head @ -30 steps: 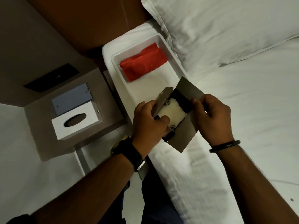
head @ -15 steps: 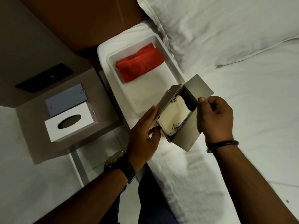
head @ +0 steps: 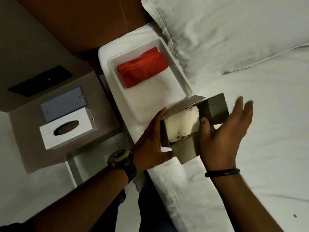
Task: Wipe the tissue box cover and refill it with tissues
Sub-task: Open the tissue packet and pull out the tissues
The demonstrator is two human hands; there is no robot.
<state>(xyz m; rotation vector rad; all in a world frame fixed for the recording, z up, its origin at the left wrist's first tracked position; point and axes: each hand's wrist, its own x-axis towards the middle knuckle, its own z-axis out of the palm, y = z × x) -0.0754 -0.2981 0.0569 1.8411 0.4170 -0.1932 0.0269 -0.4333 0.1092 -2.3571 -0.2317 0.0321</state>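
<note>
My left hand [head: 150, 144] grips the left side of a grey cardboard tissue pack [head: 217, 108] held over the bed's edge. Its flaps stand open and the white tissues [head: 182, 124] show inside. My right hand [head: 222, 136] is at the pack's right side with fingers spread and blurred; only its thumb touches the pack's edge. The white tissue box cover [head: 68, 129], with an oval slot on top, sits on the nightstand to the left, apart from both hands. A grey-blue flat panel [head: 63, 104] lies just behind it.
A folded red cloth [head: 142, 66] lies in a white tray [head: 177, 72] on the bed corner, just beyond the pack. A large pillow [head: 234, 30] fills the upper right. The brown nightstand [head: 100, 91] has a black panel [head: 40, 81] on the wall behind it.
The pack has turned and dropped lower. My right hand has let go of the flap and opened, fingers spreading outward. My left hand has shifted to hold the pack's left side.
</note>
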